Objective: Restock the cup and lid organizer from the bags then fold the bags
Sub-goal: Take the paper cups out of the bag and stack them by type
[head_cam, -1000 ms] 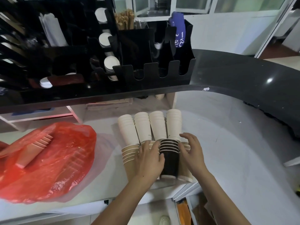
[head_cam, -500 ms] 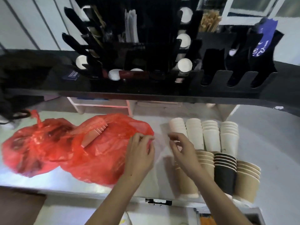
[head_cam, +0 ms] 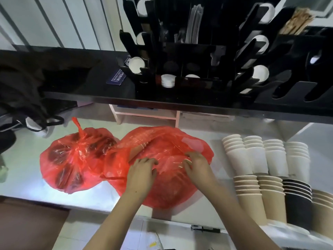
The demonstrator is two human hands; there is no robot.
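You're on the unbagging step: both hands on the nearer red bag (head_cam: 162, 159) mid-counter, w/ cups inside. Left hand (head_cam: 142, 168) and right hand (head_cam: 195, 162) have fingers curled, pinching the film. Next: find the mouth, pull cups out for the organizer (head_cam: 198, 73).

Both hands, left (head_cam: 141, 171) and right (head_cam: 195, 164), rest with curled fingers on the near red bag (head_cam: 167, 188); cup stacks (head_cam: 270, 170) lie right.

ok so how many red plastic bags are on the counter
2. The knotted red bag lies at the left; the open red bag lies beside it, under both hands. Others could be hidden out of view.
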